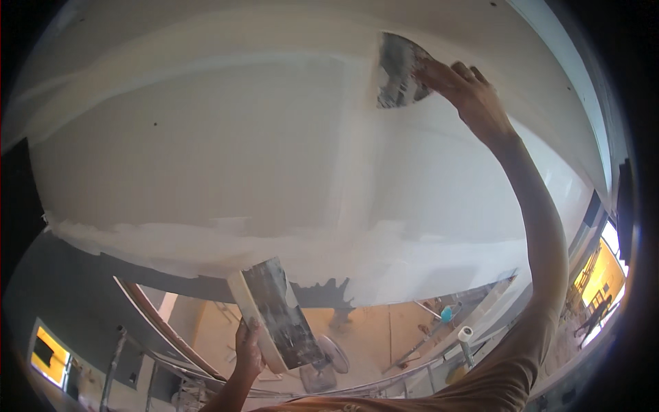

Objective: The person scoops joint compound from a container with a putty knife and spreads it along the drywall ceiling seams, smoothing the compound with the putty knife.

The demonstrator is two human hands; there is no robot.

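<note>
Brownish sleeve fabric (480, 381) lies closest, along the lower right edge, with a bare right arm (539, 226) rising from it. High up, the right hand (473, 93) is closed round a broad knife (396, 65), some fingers reaching onto the back of its smeared grey blade; the grip hides the handle. The blade is up against a pale boarded surface (261, 151), apparently a ceiling, though whether its whole edge touches cannot be told.

Low in the centre, the left hand (250, 347) clasps a long rectangular pan (287, 316) by its pale side, near the lower end, thumb against that side. The pan tilts, its dark, streaked metallic face showing; its contents cannot be made out.

The knife looks light, its blade thin, stiff and slightly springy; the handle is the likely best hold, with fingers spread behind the blade for pressure. The pan seems rigid and heavier, more so if loaded, and awkward when held near one end; a grip closer to its middle should balance better. Damp smears could make both slippery. Neither looks fragile.

Counted: two hands, one knife, one pan. Beyond and below: one turquoise object (447, 314), one white cylinder (465, 334), one distant dark figure (597, 317), and two bright yellow-orange openings, left (51, 357) and right (603, 275).
</note>
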